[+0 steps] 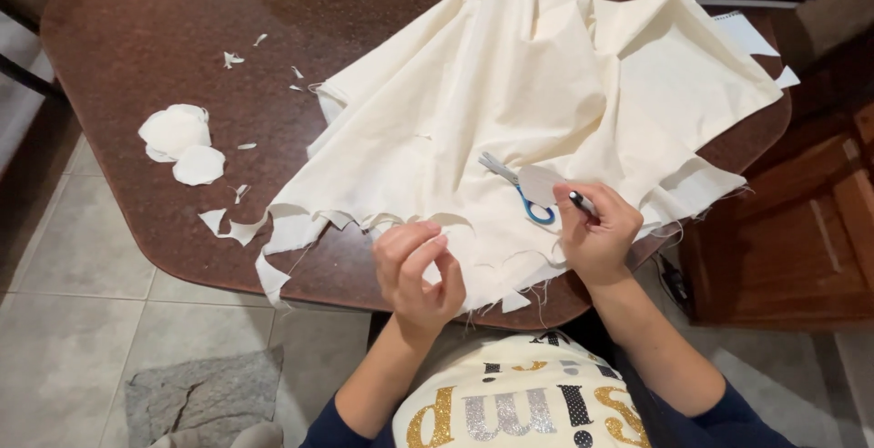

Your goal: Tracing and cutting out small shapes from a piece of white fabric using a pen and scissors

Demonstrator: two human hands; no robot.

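I am watching the fingers of the right hand point(596, 229) pinching together on a dark pen point(581, 202), and they seem also to be pressing a small pale template point(539, 184) down onto the cream fabric point(510, 111). The left hand point(419, 270) is hovering at the fabric's ragged near edge with its fingers curled in toward the thumb; I cannot tell whether they are actually gripping cloth. Just beside the template, blue-handled scissors point(514, 188) are lying on the fabric, blades pointing away up-left. The fabric is sprawling in loose folds over the brown table point(137, 38), its near edge hanging past the rim. Cut round pieces point(182, 143) are sitting well apart to the left among small scraps point(233, 59).

As I judge it, the main risk is the template sliding on slack, wrinkled cloth while the pen is tracing, giving a distorted outline. The overhanging edge could also be dragging the fabric toward the floor, and the scissors, resting on loose folds, could be slipping off with it.
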